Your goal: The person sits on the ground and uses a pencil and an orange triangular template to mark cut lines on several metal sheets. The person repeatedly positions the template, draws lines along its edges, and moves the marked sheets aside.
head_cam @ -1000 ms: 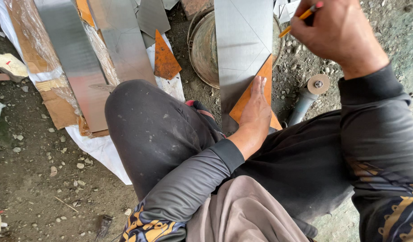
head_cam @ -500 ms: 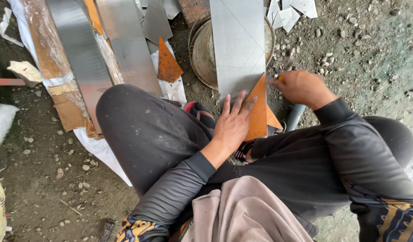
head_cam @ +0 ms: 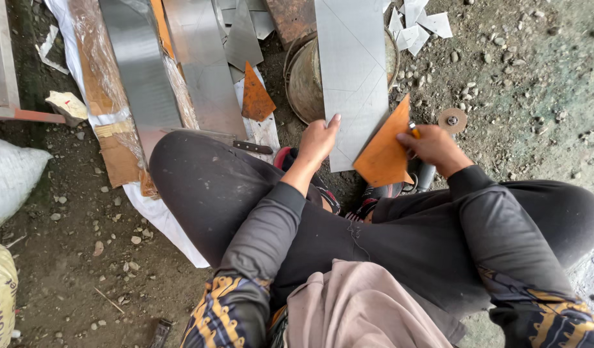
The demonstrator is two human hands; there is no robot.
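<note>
Orange triangular template: flat, rusty-orange piece, gripped at its right edge by the right hand, fingers closed around it together with a pencil. Lies over the lower right corner of the grey metal strip.
Grey metal strip: long, scribed with diagonal lines, laid across a round rusty drum. Left hand rests on its lower left edge, fingers extended, pressing rather than clasping.
2nd orange triangle: on the ground, left of the drum, well apart from both hands.
</note>
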